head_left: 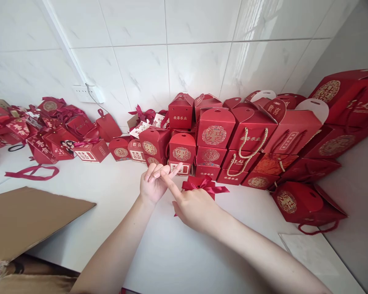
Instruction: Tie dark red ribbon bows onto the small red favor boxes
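The white desk (159, 253) carries stacked red boxes (216, 127) along the wall. The left hand (153, 185) is half-open, fingers loosely bent, palm empty. The right hand (196, 208) extends its index finger against the left fingers, apparently a counting or pointing gesture; whether its folded fingers hold anything cannot be told. The ribboned box (213, 195) sits just beyond it, partly hidden; gripping it would call for parting the hands.

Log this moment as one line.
left hand: fingers partly curled | right hand: index finger at left fingers | red bow: beyond right hand | red boxes: stacked behind
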A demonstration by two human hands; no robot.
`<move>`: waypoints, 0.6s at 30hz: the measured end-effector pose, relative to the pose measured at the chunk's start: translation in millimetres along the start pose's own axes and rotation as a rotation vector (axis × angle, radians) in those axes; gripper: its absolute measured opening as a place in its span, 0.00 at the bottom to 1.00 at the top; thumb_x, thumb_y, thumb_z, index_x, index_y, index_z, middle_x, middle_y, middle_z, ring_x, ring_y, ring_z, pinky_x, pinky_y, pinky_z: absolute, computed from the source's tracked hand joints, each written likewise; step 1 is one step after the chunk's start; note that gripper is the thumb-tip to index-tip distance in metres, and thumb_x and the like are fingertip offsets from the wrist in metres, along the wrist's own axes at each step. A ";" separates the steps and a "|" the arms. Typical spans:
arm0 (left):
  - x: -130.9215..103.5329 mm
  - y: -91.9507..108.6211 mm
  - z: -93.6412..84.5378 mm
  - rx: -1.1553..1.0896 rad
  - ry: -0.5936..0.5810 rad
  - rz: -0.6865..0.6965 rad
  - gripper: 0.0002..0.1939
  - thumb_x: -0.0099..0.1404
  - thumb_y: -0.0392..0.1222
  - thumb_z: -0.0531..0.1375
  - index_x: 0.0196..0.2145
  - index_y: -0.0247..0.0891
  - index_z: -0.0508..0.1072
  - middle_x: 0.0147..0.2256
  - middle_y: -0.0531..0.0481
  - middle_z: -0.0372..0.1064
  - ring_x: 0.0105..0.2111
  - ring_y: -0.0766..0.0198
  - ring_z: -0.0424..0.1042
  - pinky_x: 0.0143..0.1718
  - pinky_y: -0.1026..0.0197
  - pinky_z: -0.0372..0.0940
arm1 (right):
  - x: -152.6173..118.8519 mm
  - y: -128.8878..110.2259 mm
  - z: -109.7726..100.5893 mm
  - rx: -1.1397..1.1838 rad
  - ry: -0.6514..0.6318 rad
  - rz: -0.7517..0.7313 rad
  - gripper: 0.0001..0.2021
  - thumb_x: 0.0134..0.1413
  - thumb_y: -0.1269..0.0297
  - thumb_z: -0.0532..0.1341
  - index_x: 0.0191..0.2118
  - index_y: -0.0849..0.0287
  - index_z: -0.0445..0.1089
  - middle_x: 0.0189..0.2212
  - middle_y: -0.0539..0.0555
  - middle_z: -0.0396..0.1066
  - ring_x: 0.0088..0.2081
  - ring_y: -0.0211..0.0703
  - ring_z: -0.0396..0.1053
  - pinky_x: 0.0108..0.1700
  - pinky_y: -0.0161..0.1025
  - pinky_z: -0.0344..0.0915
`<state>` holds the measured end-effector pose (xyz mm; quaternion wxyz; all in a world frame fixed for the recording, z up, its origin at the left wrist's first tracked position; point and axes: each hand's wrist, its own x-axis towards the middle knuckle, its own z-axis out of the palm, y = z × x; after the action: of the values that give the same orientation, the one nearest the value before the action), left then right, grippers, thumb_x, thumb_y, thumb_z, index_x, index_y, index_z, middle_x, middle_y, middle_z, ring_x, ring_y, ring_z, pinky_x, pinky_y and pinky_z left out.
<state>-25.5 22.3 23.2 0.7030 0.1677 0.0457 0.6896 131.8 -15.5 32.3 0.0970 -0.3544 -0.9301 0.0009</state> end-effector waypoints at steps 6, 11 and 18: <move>0.6 0.3 -0.8 0.105 0.012 0.034 0.18 0.45 0.20 0.49 0.13 0.36 0.42 0.12 0.59 0.41 0.18 0.73 0.57 0.63 0.35 0.53 | 1.4 -1.5 0.7 -0.007 0.010 0.003 0.41 0.58 0.71 0.54 0.70 0.63 0.29 0.22 0.49 0.72 0.21 0.43 0.67 0.21 0.37 0.47; 6.2 8.5 -5.2 0.392 -0.095 0.016 0.19 0.47 0.24 0.53 0.12 0.36 0.44 0.13 0.57 0.40 0.20 0.70 0.56 0.54 0.50 0.63 | -9.0 21.2 -39.2 0.178 0.028 -0.028 0.31 0.63 0.66 0.52 0.69 0.53 0.42 0.25 0.49 0.73 0.24 0.42 0.68 0.25 0.35 0.56; 5.9 10.0 3.1 1.535 -0.285 -0.237 0.05 0.61 0.40 0.60 0.36 0.39 0.72 0.35 0.53 0.65 0.33 0.66 0.60 0.37 0.62 0.56 | -38.6 80.4 -83.4 0.339 0.150 0.310 0.19 0.65 0.62 0.50 0.59 0.50 0.63 0.37 0.52 0.76 0.34 0.43 0.73 0.35 0.37 0.63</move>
<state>-33.9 27.5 30.1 0.4587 0.6869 0.4358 0.3576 228.1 13.6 101.5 0.2225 -0.4706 -0.8413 0.1457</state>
